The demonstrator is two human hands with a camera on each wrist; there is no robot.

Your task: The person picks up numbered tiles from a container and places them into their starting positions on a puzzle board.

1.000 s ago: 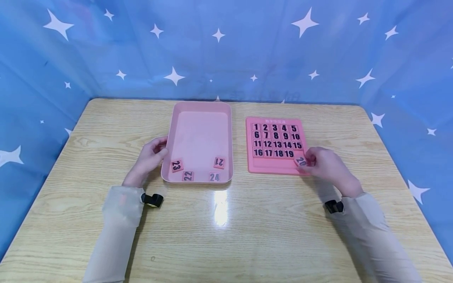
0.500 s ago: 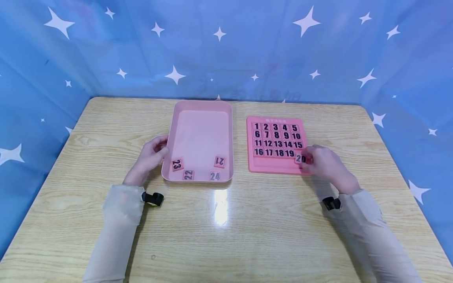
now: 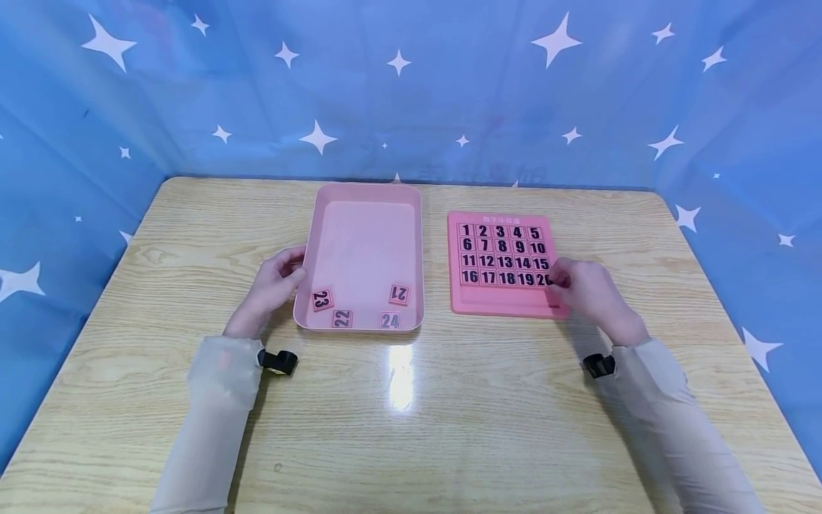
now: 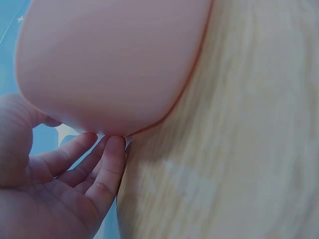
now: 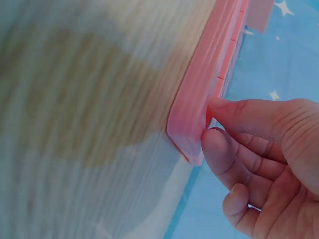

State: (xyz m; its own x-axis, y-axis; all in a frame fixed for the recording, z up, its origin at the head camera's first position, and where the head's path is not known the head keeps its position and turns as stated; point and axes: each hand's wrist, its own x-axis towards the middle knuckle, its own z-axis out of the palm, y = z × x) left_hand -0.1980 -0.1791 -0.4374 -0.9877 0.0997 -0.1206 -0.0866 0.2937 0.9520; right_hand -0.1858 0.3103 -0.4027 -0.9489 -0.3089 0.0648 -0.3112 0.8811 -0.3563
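Note:
My left hand rests at the left side of a pink tray, its fingertips against the outer wall. Inside the tray's near end lie loose number tiles: 23, 22, 24 and an upside-down 21. To the right is a pink number puzzle board with tiles in rows from 1 upward. My right hand pinches the number tile 20 between thumb and forefinger, at the right end of the fourth row. Fingers partly cover that tile.
Both the tray and the board lie on a wood-grain table. A bare strip of the board runs below the fourth row. Behind the table hangs a blue curtain with white stars.
The right hand has turned the tilted tile 20 straight and moved it up into line beside tile 19. My left hand and the tray have stayed where they were.

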